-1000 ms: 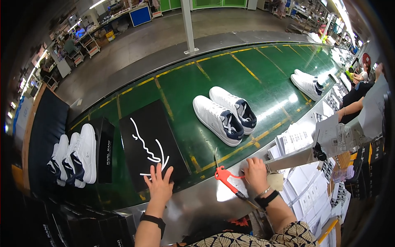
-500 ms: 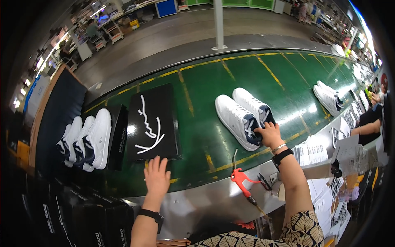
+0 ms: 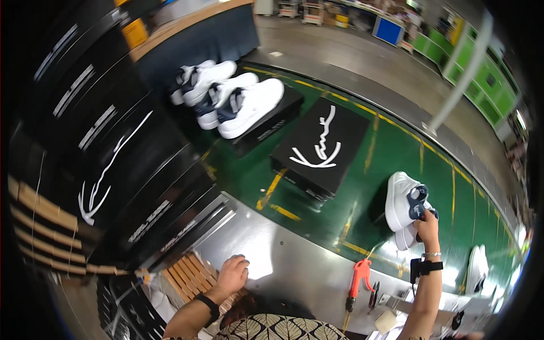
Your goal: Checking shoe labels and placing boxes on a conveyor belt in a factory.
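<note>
In my right hand (image 3: pixel 428 229) is a pair of white sneakers (image 3: pixel 403 199) with navy heels, gripped at the heel end. The pair is tilted on the green conveyor belt (image 3: pixel 238 190), its pale soles partly showing. Over the metal edge (image 3: pixel 266 241) nearest me, my left hand (image 3: pixel 233 273) has its fingers loosely curled together, with nothing in them. A closed black shoebox (image 3: pixel 323 144) with a white scrawl on its lid sits on the belt, left of the held pair and apart from both hands.
More white sneakers (image 3: pixel 252 107) stand at the far left by another black box (image 3: pixel 269 122). Stacked black boxes (image 3: pixel 113 170) fill the left side. A red air blow gun (image 3: pixel 357 277) lies at the metal edge. Another white shoe (image 3: pixel 477 269) is at the right. A post (image 3: pixel 462 79) rises beyond the belt.
My view has swung left. The sneakers, standing flat before, are now tipped up by my right hand. My left hand has drawn back from beside the shoebox, its fingers curling in.
</note>
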Motion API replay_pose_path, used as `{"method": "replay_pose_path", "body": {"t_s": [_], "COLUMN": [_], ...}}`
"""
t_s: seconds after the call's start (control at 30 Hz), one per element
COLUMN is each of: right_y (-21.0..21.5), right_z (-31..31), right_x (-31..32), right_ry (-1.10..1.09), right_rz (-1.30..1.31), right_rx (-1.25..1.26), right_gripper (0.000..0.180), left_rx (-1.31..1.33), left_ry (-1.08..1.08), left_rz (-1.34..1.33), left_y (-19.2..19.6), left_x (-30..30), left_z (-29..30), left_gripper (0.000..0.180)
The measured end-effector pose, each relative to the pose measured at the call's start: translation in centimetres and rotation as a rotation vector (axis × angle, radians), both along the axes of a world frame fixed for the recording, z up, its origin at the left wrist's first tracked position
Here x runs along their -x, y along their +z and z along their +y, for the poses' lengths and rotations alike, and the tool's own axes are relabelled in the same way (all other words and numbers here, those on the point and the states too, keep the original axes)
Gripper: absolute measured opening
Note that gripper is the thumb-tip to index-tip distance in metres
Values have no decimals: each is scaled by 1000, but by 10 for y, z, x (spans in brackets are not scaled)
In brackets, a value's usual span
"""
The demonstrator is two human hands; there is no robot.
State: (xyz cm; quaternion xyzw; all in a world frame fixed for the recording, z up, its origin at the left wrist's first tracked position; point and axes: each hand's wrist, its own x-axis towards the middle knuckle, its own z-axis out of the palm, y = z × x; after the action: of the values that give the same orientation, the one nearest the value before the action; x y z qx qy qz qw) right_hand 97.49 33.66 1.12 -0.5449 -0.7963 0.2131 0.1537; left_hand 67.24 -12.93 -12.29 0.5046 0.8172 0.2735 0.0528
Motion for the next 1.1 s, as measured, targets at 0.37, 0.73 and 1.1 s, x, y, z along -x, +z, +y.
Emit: {"method": "replay_pose_path", "body": {"t_s": [0.37, 0.73, 1.1], "right_y": [48, -37, -40], "right_z": [28, -27, -122], "right_x": [167, 354, 286], "right_ry": [330, 668, 632], "right_rz": [866, -287, 43], "right_rx": [185, -572, -795], "right_gripper": [35, 52, 43], "left_rx": [155, 453, 400], "left_ry": [204, 750, 1158], "left_rz": [-145, -541, -894], "left_y": [-12, -24, -96], "left_x": [-56, -99, -145], "left_z": [-33, -161, -247], "left_gripper": [28, 30, 32]}}
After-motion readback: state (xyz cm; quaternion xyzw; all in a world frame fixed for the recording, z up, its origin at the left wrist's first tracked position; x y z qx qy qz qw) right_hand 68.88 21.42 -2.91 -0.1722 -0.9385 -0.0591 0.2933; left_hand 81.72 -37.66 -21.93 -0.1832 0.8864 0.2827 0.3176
